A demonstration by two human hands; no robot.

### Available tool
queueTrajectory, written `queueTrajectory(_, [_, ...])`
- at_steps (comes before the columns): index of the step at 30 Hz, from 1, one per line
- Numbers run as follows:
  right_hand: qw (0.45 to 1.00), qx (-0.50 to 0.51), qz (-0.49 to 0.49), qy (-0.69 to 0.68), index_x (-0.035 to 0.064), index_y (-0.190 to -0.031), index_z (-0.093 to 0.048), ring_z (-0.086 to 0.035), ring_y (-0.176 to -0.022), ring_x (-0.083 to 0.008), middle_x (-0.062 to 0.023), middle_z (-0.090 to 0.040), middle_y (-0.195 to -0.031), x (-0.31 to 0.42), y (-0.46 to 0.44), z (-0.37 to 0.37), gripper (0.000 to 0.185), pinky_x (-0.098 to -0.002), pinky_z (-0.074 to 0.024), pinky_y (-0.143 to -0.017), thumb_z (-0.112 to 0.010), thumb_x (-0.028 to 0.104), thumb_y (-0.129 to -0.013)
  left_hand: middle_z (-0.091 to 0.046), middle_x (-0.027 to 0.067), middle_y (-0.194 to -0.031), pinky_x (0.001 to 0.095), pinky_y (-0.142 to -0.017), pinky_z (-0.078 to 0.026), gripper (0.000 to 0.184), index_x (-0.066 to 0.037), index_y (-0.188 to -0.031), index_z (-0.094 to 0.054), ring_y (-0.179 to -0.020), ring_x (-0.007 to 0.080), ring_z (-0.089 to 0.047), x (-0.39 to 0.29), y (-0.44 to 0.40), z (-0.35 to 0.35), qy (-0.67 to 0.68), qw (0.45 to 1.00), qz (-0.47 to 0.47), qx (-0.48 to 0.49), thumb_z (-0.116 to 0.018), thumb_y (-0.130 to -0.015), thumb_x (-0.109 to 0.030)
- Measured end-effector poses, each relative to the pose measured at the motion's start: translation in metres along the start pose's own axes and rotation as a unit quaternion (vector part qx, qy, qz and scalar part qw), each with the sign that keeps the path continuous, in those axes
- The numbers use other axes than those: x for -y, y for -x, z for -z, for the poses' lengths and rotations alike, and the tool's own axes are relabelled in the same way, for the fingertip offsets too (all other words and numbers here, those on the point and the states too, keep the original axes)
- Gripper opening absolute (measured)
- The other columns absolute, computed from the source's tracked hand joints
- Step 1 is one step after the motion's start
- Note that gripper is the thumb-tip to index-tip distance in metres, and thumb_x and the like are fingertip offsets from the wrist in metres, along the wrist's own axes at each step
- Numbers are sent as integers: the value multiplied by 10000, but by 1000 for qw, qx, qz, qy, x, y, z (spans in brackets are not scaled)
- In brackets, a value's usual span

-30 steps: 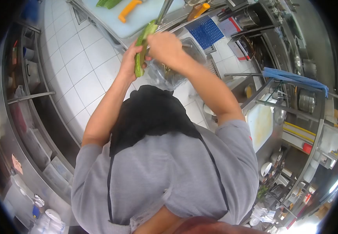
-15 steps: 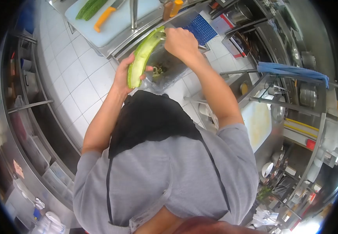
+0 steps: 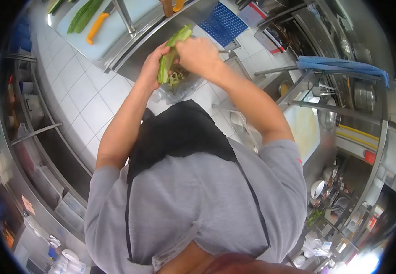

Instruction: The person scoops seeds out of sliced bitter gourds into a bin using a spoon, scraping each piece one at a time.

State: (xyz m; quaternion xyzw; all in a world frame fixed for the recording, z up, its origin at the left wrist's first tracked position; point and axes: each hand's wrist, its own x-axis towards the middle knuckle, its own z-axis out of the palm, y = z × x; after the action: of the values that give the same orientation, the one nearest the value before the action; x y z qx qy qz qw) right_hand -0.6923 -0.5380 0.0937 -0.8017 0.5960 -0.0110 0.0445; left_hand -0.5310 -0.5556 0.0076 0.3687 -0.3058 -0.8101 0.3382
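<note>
My left hand (image 3: 151, 68) is wrapped round a halved zucchini (image 3: 162, 68), green outside with pale, hollowed flesh, held tilted. My right hand (image 3: 199, 55) is a closed fist against the cut face near the upper end. A small metal tool showed at its fingertips earlier; now the fist hides it, and its kind is unclear. Beneath both hands, a container lined with a clear plastic bag (image 3: 176, 97) holds pale green scraps (image 3: 176, 78).
On the white cutting board (image 3: 111, 39) at upper left lie whole zucchini (image 3: 83, 16) and a yellow-handled knife (image 3: 97, 28). A steel counter edge runs beside it. A blue perforated mat (image 3: 223, 25) is beyond my hands. A blue cloth (image 3: 344, 68) hangs on a rail at right.
My right fist has moved down and left along the zucchini. My left hand has turned the zucchini and shifted it slightly higher. The view has shifted, bringing the board further left.
</note>
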Motion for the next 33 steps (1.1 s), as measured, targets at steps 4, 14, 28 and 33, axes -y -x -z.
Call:
queueTrajectory(4, [1000,-11,-6,2,34,-863,-698,-730,-709,-342,-182,-713,-753,-2,5,-9,177,-449,-588,-628,-689,203,-810,-630,57,-1150,287,-620,-515,553,-97,-1498,-451,-858,156,-621,-3,-7,-11,-9,1000,0,-14,-531,-973,-252])
queueTrajectory(14, [991,3,-137,-8,29,-941,-710,-726,-826,-389,-228,-723,-870,-23,4,0,200,-483,-583,-747,-575,109,-817,-614,132,-1184,318,-703,-550,531,-13,-1414,-450,-931,240,-654,9,-25,18,157,981,24,113,-593,-934,-191])
queueTrajectory(28, [998,-6,-53,-37,23,-885,-707,-730,-730,-361,-197,-714,-772,14,4,-4,192,-447,-592,-648,-701,200,-811,-546,157,-1397,391,-1015,-506,597,2,-1495,-384,-1219,249,-588,-10,-27,16,139,984,-2,115,-549,-933,-114])
queueTrajectory(33, [999,-35,-14,13,15,-862,-677,-722,-684,-371,-192,-705,-740,30,10,-23,141,-444,-588,-617,-653,146,-815,-568,161,-1359,414,-1085,-470,529,7,-1437,-455,-1232,249,-580,-13,-36,16,113,988,14,102,-548,-931,-117])
